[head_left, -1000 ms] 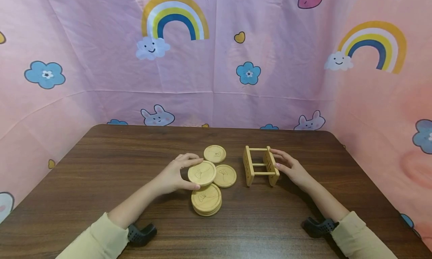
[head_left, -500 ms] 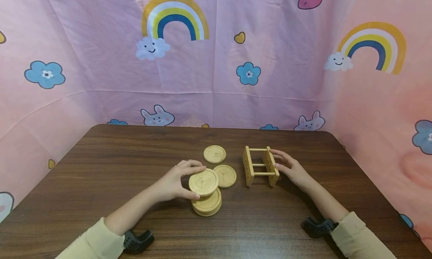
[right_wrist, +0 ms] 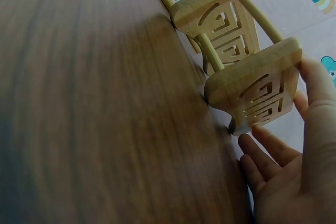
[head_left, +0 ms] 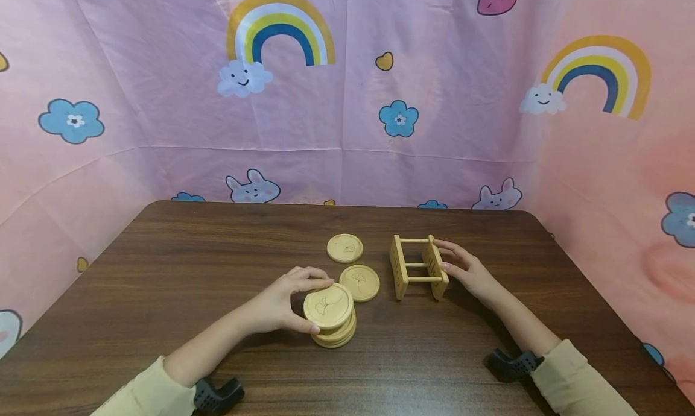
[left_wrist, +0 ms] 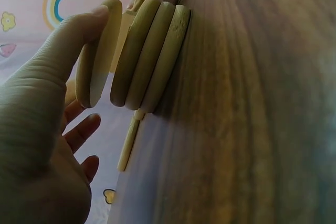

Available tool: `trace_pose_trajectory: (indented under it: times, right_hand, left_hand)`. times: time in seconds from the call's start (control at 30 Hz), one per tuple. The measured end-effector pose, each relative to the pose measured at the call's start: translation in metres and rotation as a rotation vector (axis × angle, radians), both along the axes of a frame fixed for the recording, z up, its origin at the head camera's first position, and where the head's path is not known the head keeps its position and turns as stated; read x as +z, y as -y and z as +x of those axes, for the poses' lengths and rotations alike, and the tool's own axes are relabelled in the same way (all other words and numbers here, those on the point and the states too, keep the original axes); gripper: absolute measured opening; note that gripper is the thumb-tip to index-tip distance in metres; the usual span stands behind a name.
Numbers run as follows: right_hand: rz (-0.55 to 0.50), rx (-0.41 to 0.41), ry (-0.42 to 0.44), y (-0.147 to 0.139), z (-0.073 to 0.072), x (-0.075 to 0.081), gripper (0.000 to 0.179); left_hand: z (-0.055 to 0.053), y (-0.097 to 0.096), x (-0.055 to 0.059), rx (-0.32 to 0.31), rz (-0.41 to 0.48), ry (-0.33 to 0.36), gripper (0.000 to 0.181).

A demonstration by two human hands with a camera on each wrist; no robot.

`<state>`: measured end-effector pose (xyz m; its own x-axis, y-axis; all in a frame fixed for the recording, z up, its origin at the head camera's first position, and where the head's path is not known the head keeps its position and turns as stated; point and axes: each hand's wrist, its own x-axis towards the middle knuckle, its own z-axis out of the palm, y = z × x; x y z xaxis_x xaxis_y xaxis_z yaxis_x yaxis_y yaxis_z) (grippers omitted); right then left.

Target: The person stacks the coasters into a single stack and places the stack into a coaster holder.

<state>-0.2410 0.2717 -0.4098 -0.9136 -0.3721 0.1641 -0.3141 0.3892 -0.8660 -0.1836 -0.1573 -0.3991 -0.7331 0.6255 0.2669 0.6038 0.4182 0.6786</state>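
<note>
My left hand (head_left: 278,303) holds a round wooden coaster (head_left: 329,306) by its edge, thumb on the near side and fingers on the far side. A leaf is engraved on its face. Beneath it stands a stack of three coasters (left_wrist: 149,59); the left wrist view shows a gap between stack and held coaster. My right hand (head_left: 473,275) grips the right side panel (right_wrist: 265,95) of a small wooden rack (head_left: 399,271), which stands on the table. Two cut-out panels joined by rods make up this rack, and no coaster sits in it.
Two more engraved coasters lie flat on the brown wooden table (head_left: 217,241): one coaster (head_left: 359,283) just left of the rack, another coaster (head_left: 344,248) farther back. A cartoon-printed cloth (head_left: 304,120) hangs behind and at both sides.
My left hand has brought its coaster toward me, from beside the two flat coasters to over the stack. The right hand and the rack have stayed in place.
</note>
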Motion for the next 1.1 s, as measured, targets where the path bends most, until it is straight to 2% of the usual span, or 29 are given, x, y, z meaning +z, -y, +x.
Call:
trace_pose_trajectory:
  times: [0.5,1.1]
  right_hand:
    - [-0.005,-0.007,0.024,0.0003,-0.0005,0.0000,0.054]
    - [-0.003,-0.005,0.012,0.0007,0.0004,0.0007,0.053]
  left_hand:
    - [0.0021,0.0007,-0.0029,-0.041,-0.005,0.002,0.080]
    - [0.0021,0.0002,-0.0064,-0.076,-0.008,0.038,0.080]
